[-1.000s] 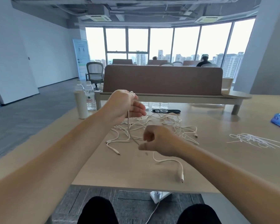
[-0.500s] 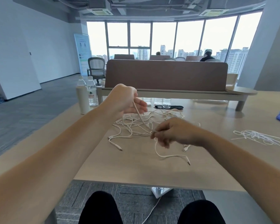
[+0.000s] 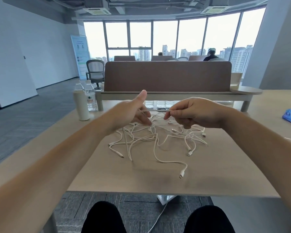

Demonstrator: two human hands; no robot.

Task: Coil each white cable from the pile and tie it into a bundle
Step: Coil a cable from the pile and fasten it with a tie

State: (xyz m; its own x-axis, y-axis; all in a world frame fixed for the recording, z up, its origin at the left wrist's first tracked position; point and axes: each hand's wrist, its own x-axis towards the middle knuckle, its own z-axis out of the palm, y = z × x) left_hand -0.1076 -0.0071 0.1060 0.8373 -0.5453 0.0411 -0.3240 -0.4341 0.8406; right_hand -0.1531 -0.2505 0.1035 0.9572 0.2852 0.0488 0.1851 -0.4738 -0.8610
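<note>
While I watch from the head view, I log: right hand (image 3: 193, 113), fingers curled, pinching one white cable (image 3: 156, 111) drawn level above the table (image 3: 141, 180); left hand (image 3: 133, 111), spread with thumb up, the cable meeting its fingers; pile (image 3: 158, 137) of loose cables lying on the table beneath both hands; bottles (image 3: 90, 98) at the table's left edge.

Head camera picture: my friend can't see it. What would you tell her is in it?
A person's right hand pinches a thin white cable stretched level across to the left hand, whose thumb and fingers are spread. Below them a tangled pile of white cables lies on a light wooden table.
</note>
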